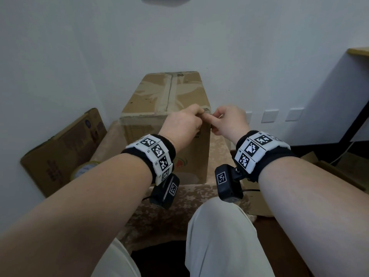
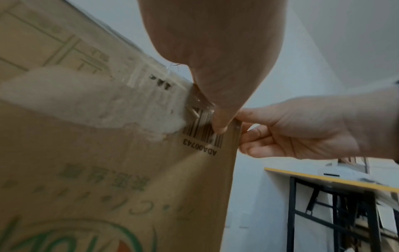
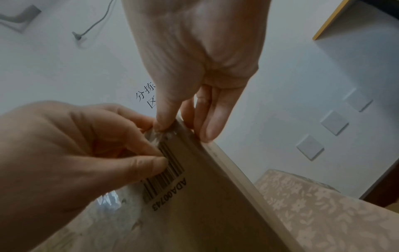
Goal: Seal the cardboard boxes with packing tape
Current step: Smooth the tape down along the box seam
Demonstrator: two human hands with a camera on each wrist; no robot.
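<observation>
A tall brown cardboard box (image 1: 169,92) stands on a cloth-covered surface, old tape along its top seam. Both hands meet at its near right top corner. In the right wrist view my left hand (image 3: 161,156) pinches a crumpled end of clear packing tape (image 3: 158,136) against the barcode label (image 3: 168,180). My right hand (image 3: 181,126) pinches the box's corner edge, thumb on the tape, fingers (image 3: 212,119) on the side face. The left wrist view shows my left thumb (image 2: 220,122) on the barcode and my right hand (image 2: 302,131) wrapped round the edge. A tape roll (image 1: 84,167) lies lower left, partly hidden by my forearm.
A flattened carton (image 1: 60,148) leans on the wall at left. The floral cloth (image 1: 179,206) covers the stand under the box. A desk (image 1: 359,51) with black legs stands at right, more cardboard (image 1: 329,166) below it. White wall sockets (image 1: 269,116) sit behind the box.
</observation>
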